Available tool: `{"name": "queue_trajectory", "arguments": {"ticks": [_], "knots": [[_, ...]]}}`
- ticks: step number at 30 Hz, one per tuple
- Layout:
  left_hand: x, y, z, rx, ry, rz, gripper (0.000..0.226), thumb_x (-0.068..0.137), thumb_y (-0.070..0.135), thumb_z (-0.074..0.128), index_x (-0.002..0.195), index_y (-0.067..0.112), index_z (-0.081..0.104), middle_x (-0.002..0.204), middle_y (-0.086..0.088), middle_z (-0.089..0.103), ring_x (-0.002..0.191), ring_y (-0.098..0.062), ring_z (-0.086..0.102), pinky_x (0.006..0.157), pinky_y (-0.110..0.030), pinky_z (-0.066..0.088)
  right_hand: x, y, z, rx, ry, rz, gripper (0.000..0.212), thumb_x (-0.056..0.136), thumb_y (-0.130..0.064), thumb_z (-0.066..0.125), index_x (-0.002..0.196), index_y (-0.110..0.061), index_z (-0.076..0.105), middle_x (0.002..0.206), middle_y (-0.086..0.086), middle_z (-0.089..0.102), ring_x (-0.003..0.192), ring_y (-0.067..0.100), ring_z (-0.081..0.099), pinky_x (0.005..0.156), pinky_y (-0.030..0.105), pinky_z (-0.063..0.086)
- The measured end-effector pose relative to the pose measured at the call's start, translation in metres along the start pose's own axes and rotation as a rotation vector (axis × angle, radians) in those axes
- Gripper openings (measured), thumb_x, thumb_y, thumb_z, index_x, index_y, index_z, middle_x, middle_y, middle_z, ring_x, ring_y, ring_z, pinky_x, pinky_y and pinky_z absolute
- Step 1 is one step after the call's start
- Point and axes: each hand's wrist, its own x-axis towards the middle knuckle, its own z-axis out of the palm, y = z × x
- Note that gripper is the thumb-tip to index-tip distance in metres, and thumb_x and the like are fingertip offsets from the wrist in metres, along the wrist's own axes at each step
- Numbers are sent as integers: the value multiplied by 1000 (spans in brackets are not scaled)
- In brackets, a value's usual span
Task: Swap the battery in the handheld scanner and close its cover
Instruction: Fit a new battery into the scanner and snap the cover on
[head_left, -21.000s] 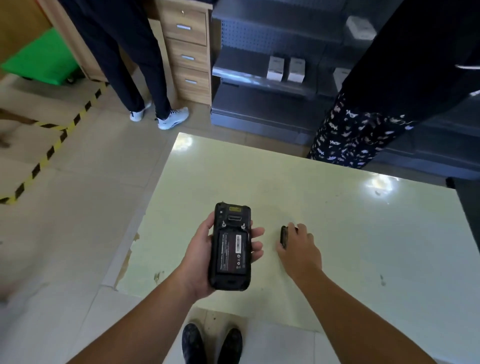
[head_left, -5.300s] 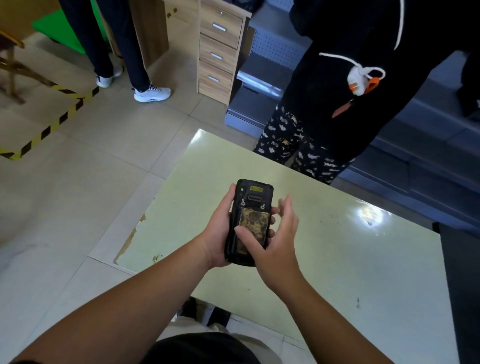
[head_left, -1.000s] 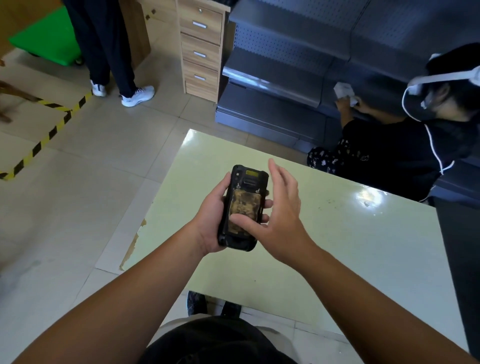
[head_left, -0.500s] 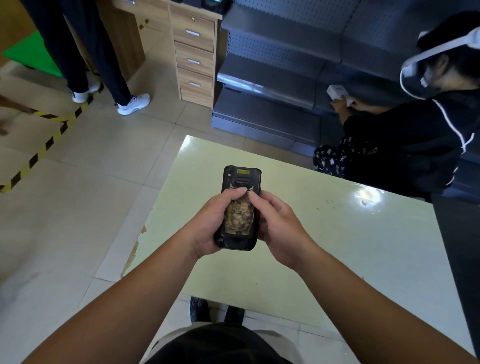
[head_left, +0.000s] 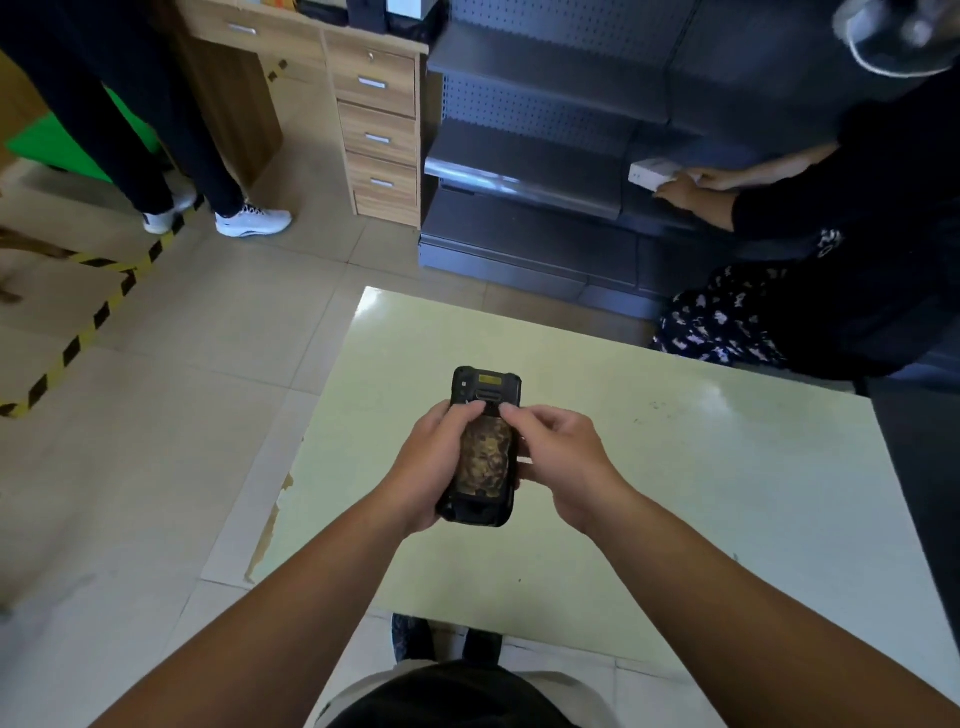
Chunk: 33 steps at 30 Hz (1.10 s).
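The scanner (head_left: 483, 447) is held back-up above the pale green table (head_left: 701, 493), its mottled brown cover (head_left: 484, 457) seated on it. A yellow label near its top is too blurred to read. The left hand (head_left: 431, 467) grips the scanner's side; the right hand (head_left: 558, 457) grasps the other side, both thumbs apparently pressing the cover's top edge. Beyond the table, another person (head_left: 852, 260) crouches at grey shelving (head_left: 545, 156).

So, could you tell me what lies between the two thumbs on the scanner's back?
In the head view, only the scanner's worn cover edge; left hand and right hand both grip it.
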Motion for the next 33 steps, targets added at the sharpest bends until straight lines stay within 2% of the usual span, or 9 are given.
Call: {"name": "queue_trajectory", "arguments": {"ticks": [3, 5, 8, 11, 15, 20, 23, 28, 33], "knots": [[3, 1, 3, -11, 11, -48, 51, 89, 44, 55, 127, 12, 65, 120, -28, 72, 106, -51, 70, 94, -65, 56, 2, -4, 1, 9, 38, 15, 24, 97, -26, 72, 97, -3, 79, 107, 23, 77, 78, 25, 70, 65, 41, 56], [4, 2, 6, -19, 12, -66, 51, 91, 42, 50, 127, 9, 65, 120, -31, 71, 105, -55, 69, 88, -58, 58, 2, -6, 1, 14, 57, 23, 26, 95, -23, 70, 96, 2, 78, 94, 25, 74, 74, 26, 66, 61, 41, 51], [7, 2, 9, 1, -6, -63, 47, 96, 38, 44, 124, 6, 64, 115, -31, 73, 97, -54, 72, 81, -55, 59, 5, -9, 2, 17, 90, 62, 37, 91, -23, 65, 102, 12, 70, 80, 12, 62, 69, 26, 59, 58, 39, 46], [7, 3, 13, 18, -25, -40, 45, 98, 35, 41, 123, 5, 65, 109, -29, 75, 88, -48, 72, 80, -55, 59, 5, -13, 2, 54, 88, 126, 36, 89, -24, 61, 106, 4, 74, 81, 6, 66, 70, 24, 60, 54, 33, 46], [9, 3, 15, -6, -35, -63, 50, 95, 36, 42, 124, 3, 64, 119, -35, 69, 86, -46, 71, 69, -47, 60, 5, -14, -2, 111, 43, 171, 32, 90, -20, 55, 110, -7, 77, 85, 2, 69, 71, 21, 60, 55, 31, 45], [10, -2, 18, 10, -50, -69, 50, 96, 35, 39, 124, 2, 63, 117, -38, 68, 84, -46, 71, 72, -47, 60, 7, -8, -5, 92, 42, 162, 34, 92, -16, 50, 112, -6, 76, 88, 5, 64, 75, 24, 56, 54, 33, 40], [10, -2, 22, 19, -44, -70, 49, 98, 33, 37, 122, -1, 63, 100, -33, 73, 81, -46, 71, 72, -46, 59, 7, -6, -6, 56, 63, 149, 33, 92, -17, 52, 112, -2, 74, 87, 7, 63, 74, 26, 55, 54, 33, 39], [11, -4, 29, 43, -26, -36, 47, 98, 29, 36, 117, -5, 63, 89, -26, 73, 75, -44, 71, 64, -41, 58, 6, -4, -8, 20, 107, 90, 30, 94, -19, 53, 101, 5, 69, 80, 8, 60, 72, 26, 54, 59, 38, 39], [11, -7, 33, 110, 3, 21, 40, 98, 28, 37, 112, 0, 62, 89, -30, 72, 73, -44, 72, 67, -45, 58, 6, -2, -16, -51, 120, 22, 24, 94, -20, 57, 79, -6, 70, 67, 3, 59, 58, 22, 53, 47, 30, 43]]}}
